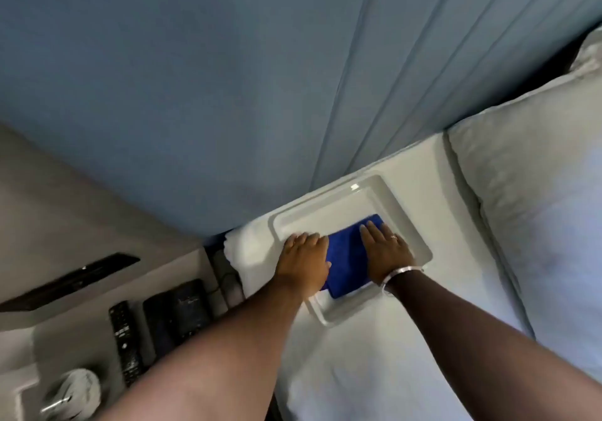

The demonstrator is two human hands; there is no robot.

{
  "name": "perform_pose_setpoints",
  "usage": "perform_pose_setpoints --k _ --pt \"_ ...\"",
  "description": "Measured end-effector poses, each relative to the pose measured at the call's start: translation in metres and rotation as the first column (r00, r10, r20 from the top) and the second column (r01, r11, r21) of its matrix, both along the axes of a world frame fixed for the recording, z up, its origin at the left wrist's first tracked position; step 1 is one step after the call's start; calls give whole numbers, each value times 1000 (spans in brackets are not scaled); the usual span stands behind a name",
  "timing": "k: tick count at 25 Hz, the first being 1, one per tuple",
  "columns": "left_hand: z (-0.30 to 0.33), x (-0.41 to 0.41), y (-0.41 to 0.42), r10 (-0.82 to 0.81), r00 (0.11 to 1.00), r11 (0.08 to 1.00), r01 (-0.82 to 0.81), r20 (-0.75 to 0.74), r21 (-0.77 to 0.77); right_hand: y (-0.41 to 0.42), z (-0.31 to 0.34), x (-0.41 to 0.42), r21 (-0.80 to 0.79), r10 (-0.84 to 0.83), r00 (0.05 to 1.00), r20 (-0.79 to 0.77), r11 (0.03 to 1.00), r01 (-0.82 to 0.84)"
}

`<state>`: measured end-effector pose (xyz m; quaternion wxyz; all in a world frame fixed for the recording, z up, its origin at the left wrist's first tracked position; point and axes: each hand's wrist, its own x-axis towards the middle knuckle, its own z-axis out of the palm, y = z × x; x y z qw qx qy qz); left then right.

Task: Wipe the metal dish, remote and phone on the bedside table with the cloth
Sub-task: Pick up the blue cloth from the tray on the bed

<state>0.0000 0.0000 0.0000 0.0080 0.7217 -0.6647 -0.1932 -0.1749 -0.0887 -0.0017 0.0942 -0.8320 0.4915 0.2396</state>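
The remote [125, 344] and dark phone [177, 314] lie on the bedside table [81, 332] at the left; the left hand [304, 257] rests, fingers relaxed, on the left rim of the metal dish [345, 207], which sits on the bed; the right hand [386, 251] presses the blue cloth [345, 257] flat inside it with straight fingers.

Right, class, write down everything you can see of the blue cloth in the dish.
The blue cloth is deep royal blue, soft and matte like microfibre, folded into a flat rectangle. It lies inside the pale rectangular dish, on its floor. The right hand presses flat on its right half; the left hand overlaps its left edge. Its near end shows between the wrists.
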Motion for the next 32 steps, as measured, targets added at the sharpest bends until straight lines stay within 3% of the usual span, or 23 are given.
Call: perform_pose_setpoints --k 3,6,9,11,12,13,15,17,18,20,22,25,27,29,31,32 --pt "-24 -4 -37 85 996 990 -83 -12 114 -36 -19 7 -29 149 986 -80 988 -152" --pt "-34 -8 -46 128 992 973 -122 -20 194 -60 -14 9 -17 182 953 -241 981 -192" --pt "-22 -2 -45 243 947 944 -180 -210 277 -69 13 2 -1 115 927 -358 992 -123" --pt "-2 14 -43 400 752 912 -268 -524 311 -71 34 -4 132 -95 971 -222 983 126" --pt "13 29 -40 458 609 889 -322 -647 327 -69 47 -3 266 -244 967 -77 929 256" --pt "25 39 -40 503 462 858 -366 -731 360 -68 56 -8 419 -425 901 89 836 353" --pt "48 75 -25 535 185 806 -406 -825 431 -53 84 4 691 -722 606 332 624 365" --pt "64 121 11 535 -48 756 -418 -843 503 -20 110 40 853 -880 274 388 456 253" --pt "69 145 35 546 -150 722 -415 -824 554 2 118 64 899 -917 158 366 392 196" --pt "65 191 96 549 -326 673 -375 -770 638 55 121 122 947 -950 102 294 304 100" --pt "48 235 172 527 -408 623 -410 -745 666 120 108 188 953 -946 174 274 292 87" --pt "10 279 285 593 -446 382 -577 -670 722 219 78 272 923 -918 286 275 336 188" --pt "-21 309 360 698 -384 214 -694 -604 688 285 52 318 879 -854 422 305 423 219" --pt "-57 340 426 842 -178 167 -812 -510 560 340 26 350 828 -782 515 351 516 219" --pt "-98 362 470 943 64 211 -874 -327 437 378 2 367 786 -743 552 378 572 232" --pt "-116 369 479 960 114 217 -881 -255 421 390 -7 371 748 -715 574 399 616 247"
